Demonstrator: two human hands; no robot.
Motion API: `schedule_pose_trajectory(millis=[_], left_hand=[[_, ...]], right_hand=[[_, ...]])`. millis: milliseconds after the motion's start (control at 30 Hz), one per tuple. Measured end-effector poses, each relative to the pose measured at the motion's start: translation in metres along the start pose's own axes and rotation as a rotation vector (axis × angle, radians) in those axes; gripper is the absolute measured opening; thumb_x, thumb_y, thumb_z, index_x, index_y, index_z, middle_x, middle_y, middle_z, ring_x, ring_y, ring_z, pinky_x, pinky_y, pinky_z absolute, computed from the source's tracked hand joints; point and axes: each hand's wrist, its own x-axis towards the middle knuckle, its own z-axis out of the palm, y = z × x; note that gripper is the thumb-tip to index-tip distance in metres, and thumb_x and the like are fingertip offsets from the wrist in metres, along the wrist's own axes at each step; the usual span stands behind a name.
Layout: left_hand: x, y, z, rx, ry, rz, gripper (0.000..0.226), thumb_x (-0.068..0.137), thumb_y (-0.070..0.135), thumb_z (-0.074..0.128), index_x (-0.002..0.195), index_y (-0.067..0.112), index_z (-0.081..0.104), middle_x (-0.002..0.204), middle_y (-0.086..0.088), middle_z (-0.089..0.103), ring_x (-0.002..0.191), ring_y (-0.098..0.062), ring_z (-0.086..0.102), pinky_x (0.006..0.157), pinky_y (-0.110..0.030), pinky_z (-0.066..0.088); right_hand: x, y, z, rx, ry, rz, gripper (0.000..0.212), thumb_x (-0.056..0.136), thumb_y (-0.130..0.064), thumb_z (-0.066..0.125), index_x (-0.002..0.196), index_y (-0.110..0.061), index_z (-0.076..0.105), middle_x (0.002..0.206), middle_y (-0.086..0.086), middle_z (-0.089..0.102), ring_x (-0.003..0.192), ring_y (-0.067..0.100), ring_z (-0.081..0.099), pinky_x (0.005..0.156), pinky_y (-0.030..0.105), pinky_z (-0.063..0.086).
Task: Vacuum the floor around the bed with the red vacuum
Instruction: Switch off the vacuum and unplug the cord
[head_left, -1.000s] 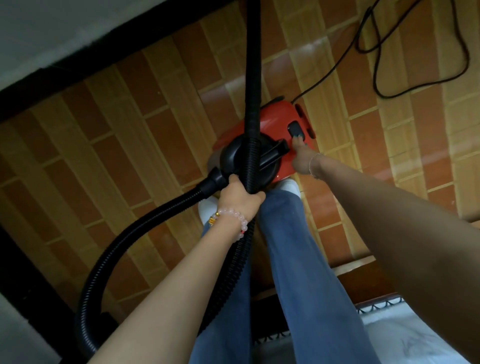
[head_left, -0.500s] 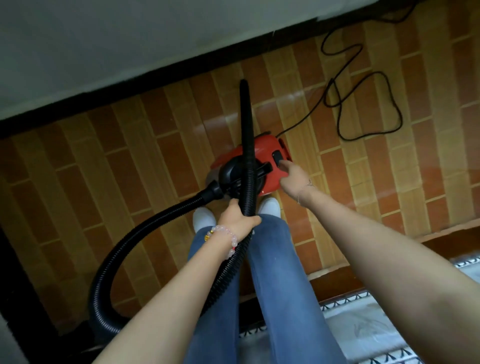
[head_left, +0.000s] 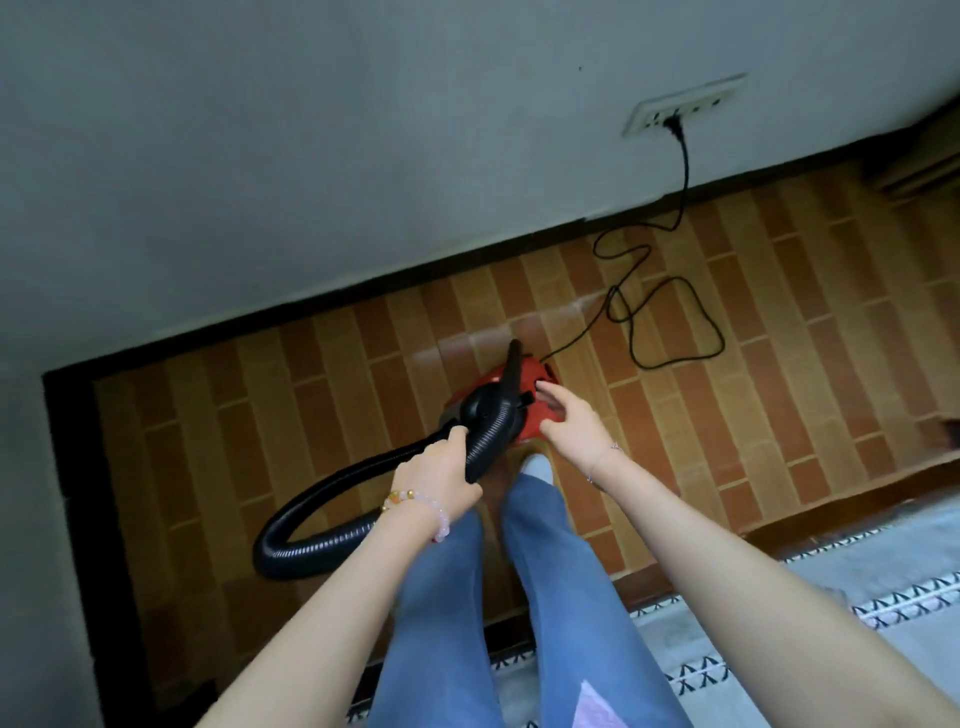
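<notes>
The red vacuum (head_left: 535, 410) sits on the tiled floor (head_left: 311, 395) just ahead of my feet. Its black ribbed hose (head_left: 311, 545) loops out to the left and comes back up through my left hand (head_left: 441, 475), which grips the hose near the black top fitting. A thin black wand sticks up past the vacuum body. My right hand (head_left: 569, 418) hovers just above the vacuum's right side, fingers spread and loosely curved, holding nothing. The bed (head_left: 831, 597) with a grey patterned cover lies at the lower right.
A black power cord (head_left: 670, 322) coils on the floor right of the vacuum and runs up to a wall socket (head_left: 680, 111). A grey wall with a dark skirting bounds the floor at the back and left. My legs in blue jeans stand beside the bed.
My right hand has lifted off the vacuum's switch and drawn back slightly. The view has risen and pulled back, so the wall and socket now show. My left hand keeps its grip on the hose.
</notes>
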Motion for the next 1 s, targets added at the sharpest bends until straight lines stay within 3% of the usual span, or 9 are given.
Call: schedule_pose_trajectory(millis=[133, 333, 467, 567, 633, 767, 933, 1000], left_hand=[[-0.042, 0.001, -0.030, 0.176, 0.273, 0.112, 0.037, 0.086, 0.039, 0.052, 0.119, 0.023, 0.044, 0.106, 0.003, 0.062, 0.092, -0.026, 0.065, 0.068, -0.034, 0.045], [-0.069, 0.006, -0.071, 0.221, 0.553, 0.192, 0.033, 0.084, 0.041, 0.053, 0.111, 0.021, 0.053, 0.100, 0.002, 0.063, 0.092, -0.023, 0.064, 0.061, -0.029, 0.037], [-0.074, -0.001, -0.090, 0.201, 0.696, 0.228, 0.032, 0.062, 0.043, 0.069, 0.085, 0.022, 0.063, 0.072, 0.005, 0.064, 0.062, -0.019, 0.064, 0.047, -0.024, 0.037], [-0.078, -0.004, -0.104, 0.193, 0.806, 0.289, 0.034, 0.053, 0.046, 0.075, 0.075, 0.023, 0.064, 0.062, 0.007, 0.061, 0.051, -0.016, 0.060, 0.042, -0.022, 0.040], [-0.081, -0.006, -0.115, 0.188, 0.881, 0.321, 0.032, 0.059, 0.050, 0.069, 0.076, 0.023, 0.065, 0.063, 0.008, 0.061, 0.051, -0.014, 0.060, 0.042, -0.023, 0.039], [-0.081, -0.013, -0.131, 0.110, 0.920, 0.331, 0.038, 0.068, 0.056, 0.046, 0.080, 0.024, 0.064, 0.066, 0.010, 0.062, 0.053, -0.012, 0.060, 0.042, -0.024, 0.040], [-0.073, -0.027, -0.150, 0.053, 0.899, 0.352, 0.038, 0.070, 0.056, 0.059, 0.087, 0.023, 0.065, 0.073, 0.012, 0.064, 0.062, -0.010, 0.063, 0.047, -0.023, 0.045], [-0.072, -0.030, -0.159, 0.012, 0.828, 0.324, 0.032, 0.074, 0.049, 0.062, 0.097, 0.026, 0.062, 0.083, 0.011, 0.066, 0.075, -0.013, 0.065, 0.058, -0.026, 0.046]], right_hand=[[-0.045, -0.026, 0.003, -0.053, -0.014, -0.093, 0.063, 0.082, 0.003, 0.049, 0.140, -0.022, 0.044, 0.139, -0.005, 0.051, 0.131, 0.011, 0.043, 0.102, 0.013, 0.029], [-0.079, -0.076, -0.003, -0.181, -0.001, -0.303, 0.070, 0.078, 0.004, 0.053, 0.142, -0.024, 0.041, 0.145, -0.006, 0.042, 0.139, 0.009, 0.031, 0.107, 0.013, 0.022], [-0.085, -0.094, -0.010, -0.320, 0.028, -0.407, 0.069, 0.078, 0.001, 0.056, 0.141, -0.023, 0.042, 0.146, -0.008, 0.041, 0.142, 0.009, 0.024, 0.116, 0.023, 0.019], [-0.085, -0.104, -0.019, -0.345, 0.121, -0.431, 0.057, 0.078, -0.005, 0.061, 0.132, -0.023, 0.051, 0.135, -0.006, 0.052, 0.136, 0.012, 0.037, 0.113, 0.028, 0.029], [-0.088, -0.113, -0.026, -0.327, 0.166, -0.448, 0.048, 0.078, -0.009, 0.064, 0.122, -0.025, 0.056, 0.121, -0.009, 0.058, 0.118, 0.010, 0.051, 0.103, 0.024, 0.038], [-0.094, -0.132, -0.034, -0.283, 0.203, -0.504, 0.039, 0.078, -0.009, 0.063, 0.112, -0.027, 0.058, 0.107, -0.017, 0.056, 0.099, 0.002, 0.053, 0.089, 0.017, 0.040], [-0.094, -0.151, -0.039, -0.282, 0.259, -0.576, 0.035, 0.077, -0.014, 0.068, 0.110, -0.024, 0.060, 0.104, -0.016, 0.056, 0.098, 0.000, 0.051, 0.083, 0.009, 0.035], [-0.095, -0.155, -0.041, -0.274, 0.283, -0.586, 0.034, 0.077, -0.013, 0.067, 0.108, -0.025, 0.060, 0.102, -0.016, 0.055, 0.097, -0.001, 0.051, 0.081, 0.003, 0.035]])
